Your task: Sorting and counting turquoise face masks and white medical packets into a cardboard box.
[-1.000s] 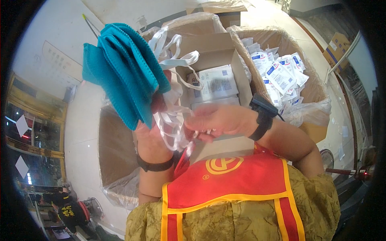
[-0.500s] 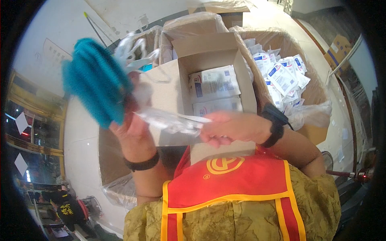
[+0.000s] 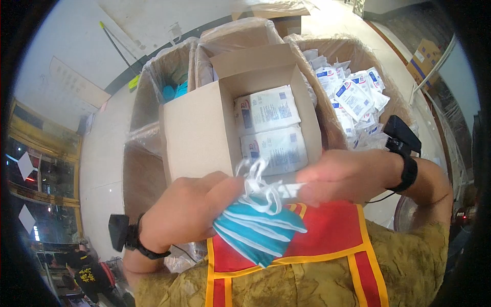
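Close to my body, a bundle of teal face masks (image 3: pixel 261 233) with white edges hangs over my red apron, its layers fanned out. My left hand (image 3: pixel 197 207) is closed around the bundle's upper left end. White ear loops (image 3: pixel 263 189) stick up in a tangle between my hands. My right hand (image 3: pixel 348 176) is closed, pinching the white loops at their right side; its fingertips are partly blurred. Just beyond my hands is an open cardboard box (image 3: pixel 192 133) with flat white printed packets (image 3: pixel 268 110) in two stacks.
To the right, a plastic-lined carton (image 3: pixel 399 115) holds many loose white packets (image 3: pixel 353 100). Another lined carton (image 3: pixel 153 79) at the far left has teal items at its bottom. A green-ended pole (image 3: pixel 115 46) leans by the wall. Someone in dark clothing (image 3: pixel 89 276) is at the lower left.
The teal bundle has come from the upper left down toward my body and turned, loops now upward. Both hands have drawn nearer to me, and the stretched white loops have bunched up.
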The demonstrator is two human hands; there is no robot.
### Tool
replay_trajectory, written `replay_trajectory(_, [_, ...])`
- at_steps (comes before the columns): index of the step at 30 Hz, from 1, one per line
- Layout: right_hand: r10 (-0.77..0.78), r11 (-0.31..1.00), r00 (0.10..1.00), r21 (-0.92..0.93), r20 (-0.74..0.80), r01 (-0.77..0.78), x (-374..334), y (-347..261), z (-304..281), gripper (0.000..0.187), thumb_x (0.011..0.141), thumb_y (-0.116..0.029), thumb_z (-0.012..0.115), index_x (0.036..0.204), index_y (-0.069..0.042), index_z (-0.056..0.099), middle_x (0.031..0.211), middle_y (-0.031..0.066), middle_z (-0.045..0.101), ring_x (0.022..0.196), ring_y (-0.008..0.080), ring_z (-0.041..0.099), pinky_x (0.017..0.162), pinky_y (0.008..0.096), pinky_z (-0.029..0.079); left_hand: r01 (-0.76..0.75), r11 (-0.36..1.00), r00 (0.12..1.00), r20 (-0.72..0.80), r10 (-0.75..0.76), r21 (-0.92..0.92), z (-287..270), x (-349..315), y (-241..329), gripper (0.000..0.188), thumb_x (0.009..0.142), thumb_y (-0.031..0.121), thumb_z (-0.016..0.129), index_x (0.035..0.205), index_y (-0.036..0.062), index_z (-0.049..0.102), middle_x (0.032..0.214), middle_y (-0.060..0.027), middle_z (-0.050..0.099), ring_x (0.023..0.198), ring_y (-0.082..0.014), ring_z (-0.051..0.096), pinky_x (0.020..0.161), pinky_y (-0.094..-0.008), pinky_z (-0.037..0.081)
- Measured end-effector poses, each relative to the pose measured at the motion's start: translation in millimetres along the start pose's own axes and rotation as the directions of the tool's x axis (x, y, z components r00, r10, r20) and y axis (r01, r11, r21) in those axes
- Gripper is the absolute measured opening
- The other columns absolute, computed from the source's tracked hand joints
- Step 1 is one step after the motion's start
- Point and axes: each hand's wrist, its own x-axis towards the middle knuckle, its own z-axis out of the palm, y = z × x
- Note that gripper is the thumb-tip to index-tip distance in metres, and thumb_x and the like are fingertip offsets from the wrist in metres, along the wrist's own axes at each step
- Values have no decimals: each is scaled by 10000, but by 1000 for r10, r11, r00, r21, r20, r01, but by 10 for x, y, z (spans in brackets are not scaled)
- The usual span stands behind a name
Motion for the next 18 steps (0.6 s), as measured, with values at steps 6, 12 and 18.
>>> replay_trajectory(6, [138,983,990,-128,34,-132,-360,12,63,364,1036,-342,385,922,-23,520,680,150,490,630,273,529,630,363,444,-22,980,989,-137,50,198,-32,-238,-127,375,700,209,735,1030,120,580,863,-65,590,682,-273,628,566,-360,494])
replay_trajectory(12, [72,995,997,-70,-10,-72,-598,84,48,361,1000,-368,456,891,-34,538,638,100,490,571,203,531,535,326,421,155,930,951,-306,-50,333,2,-482,-446,356,696,156,727,1022,87,600,857,-66,607,676,-279,627,584,-356,496])
replay_trajectory(18, [318,899,770,433,-553,-61,-738,247,-19,298,987,-225,432,747,-58,491,643,5,453,542,96,424,481,218,338,-237,675,413,-701,-581,-699,33,-830,-1094,339,890,137,660,1201,28,581,1147,-115,635,1024,-261,634,869,-409,549])
